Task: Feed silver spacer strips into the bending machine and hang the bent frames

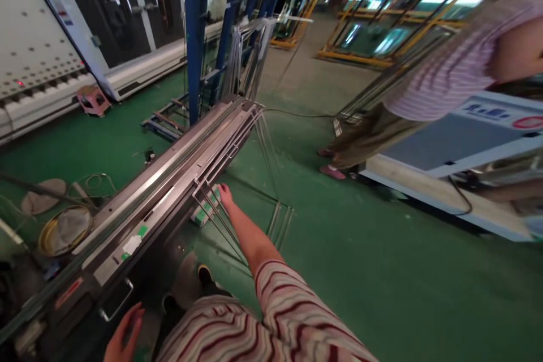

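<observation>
My right hand [224,195] reaches forward and down beside a long metal machine bed [169,181] and touches thin aluminium frame bars [212,206] that hang off its side. Whether the fingers close around a bar is not visible. More thin bars [278,220] lean down to the green floor just right of the hand. My left hand [123,336] hovers low at the bottom edge, fingers apart and holding nothing, near a metal handle [114,302] on the machine's near end.
A person in a striped shirt [449,68] stands at right beside a pale blue machine [458,141]. Yellow racks of glass [382,28] stand behind. A blue post [194,34], a pink stool [93,100] and coiled cables [63,229] lie left.
</observation>
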Demonstrator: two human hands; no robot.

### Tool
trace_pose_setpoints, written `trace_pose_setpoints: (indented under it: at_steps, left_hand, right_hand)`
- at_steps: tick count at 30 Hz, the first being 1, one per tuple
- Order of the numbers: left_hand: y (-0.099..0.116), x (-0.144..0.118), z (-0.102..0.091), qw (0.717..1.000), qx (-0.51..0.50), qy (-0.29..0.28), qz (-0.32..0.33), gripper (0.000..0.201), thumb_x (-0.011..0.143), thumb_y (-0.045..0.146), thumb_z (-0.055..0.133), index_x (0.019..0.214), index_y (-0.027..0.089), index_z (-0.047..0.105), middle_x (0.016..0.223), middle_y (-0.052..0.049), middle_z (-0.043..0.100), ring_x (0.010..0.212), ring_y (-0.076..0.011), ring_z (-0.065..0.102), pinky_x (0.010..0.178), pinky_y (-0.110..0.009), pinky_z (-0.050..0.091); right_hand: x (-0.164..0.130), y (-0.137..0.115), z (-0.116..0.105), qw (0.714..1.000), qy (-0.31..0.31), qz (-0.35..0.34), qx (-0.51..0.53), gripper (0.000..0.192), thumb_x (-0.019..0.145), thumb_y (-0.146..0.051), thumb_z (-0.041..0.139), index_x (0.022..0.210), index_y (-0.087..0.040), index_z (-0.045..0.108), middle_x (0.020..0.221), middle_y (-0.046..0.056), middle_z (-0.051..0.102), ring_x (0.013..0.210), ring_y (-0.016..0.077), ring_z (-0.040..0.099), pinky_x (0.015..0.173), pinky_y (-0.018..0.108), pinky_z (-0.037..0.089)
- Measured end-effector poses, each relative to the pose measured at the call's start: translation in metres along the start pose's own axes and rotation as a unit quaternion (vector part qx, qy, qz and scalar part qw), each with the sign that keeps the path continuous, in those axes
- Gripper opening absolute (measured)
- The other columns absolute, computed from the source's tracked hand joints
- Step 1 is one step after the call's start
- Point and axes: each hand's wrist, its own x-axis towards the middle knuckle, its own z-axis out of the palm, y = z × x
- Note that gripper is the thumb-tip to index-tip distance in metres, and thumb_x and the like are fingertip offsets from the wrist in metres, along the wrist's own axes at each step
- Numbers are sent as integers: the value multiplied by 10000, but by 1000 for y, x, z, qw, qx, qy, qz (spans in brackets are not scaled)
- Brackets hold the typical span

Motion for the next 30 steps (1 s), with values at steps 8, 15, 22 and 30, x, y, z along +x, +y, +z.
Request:
trace_pose_setpoints:
  at_steps: [8, 15, 22, 30]
  left_hand:
    - [6, 21, -13, 1000, -2, 13, 18, 683, 740, 739, 620, 1199, 234, 651, 1216, -70, 716, 1208, -310, 637, 1114, -430, 464]
    - [74, 82, 3, 990, 27, -112, 84, 641, 824, 676, 595, 1254, 202, 635, 1208, -93, 713, 1207, -290, 634, 1131, -439, 438]
    - [167, 148, 143, 972, -77, -209, 70, 804, 736, 608, 751, 1343, 109, 585, 1311, -229, 628, 1194, -307, 629, 1040, -419, 477]
    - [151, 133, 223, 983, -82, -128, 99, 605, 851, 532, 638, 1186, 31, 688, 1138, -209, 706, 1078, -303, 648, 963, -386, 473]
  right_hand:
    - [20, -56, -2, 990, -3, 31, 138, 274, 784, -430, 627, 862, -175, 566, 819, 37, 705, 839, 143, 614, 810, 268, 478]
    - [-138, -7, -66, 980, -24, 8, 196, 427, 715, -564, 728, 895, -227, 536, 648, -31, 630, 607, 132, 580, 629, 249, 469]
    - [-273, 62, -38, 948, -300, -100, 22, 354, 914, -529, 532, 1046, -229, 667, 1011, 39, 710, 973, 177, 645, 944, 352, 489]
    - [-291, 148, -71, 953, -244, 32, -177, 410, 534, -77, 533, 861, -200, 747, 1054, 69, 750, 1082, 267, 662, 1041, 393, 460]
